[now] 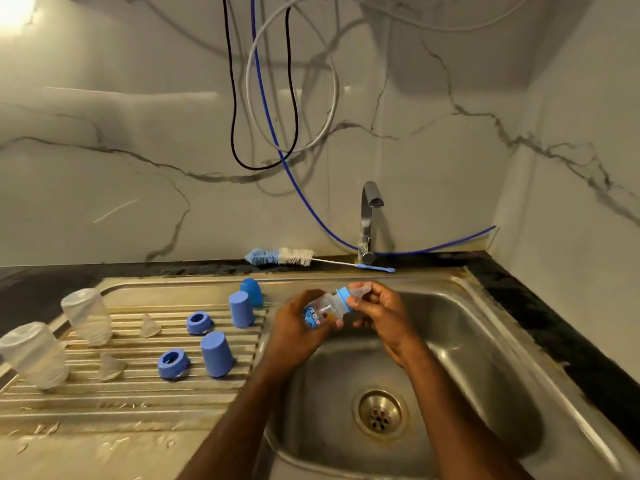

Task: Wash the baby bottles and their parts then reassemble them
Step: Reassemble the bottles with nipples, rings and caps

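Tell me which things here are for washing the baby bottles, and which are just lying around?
For the job: bottle held by left hand and right hand; two clear bottles; two teats; two blue rings; three blue caps; bottle brush; tap; sink.

Just lying about: hanging cables; blue hose.

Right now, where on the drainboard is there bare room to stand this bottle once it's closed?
The front strip of the drainboard, nearer you than the front blue collar ring and front blue cap, lies bare. So does the back-left patch behind the silicone nipple. The ribbed middle is crowded with upturned bottles, rings and caps.
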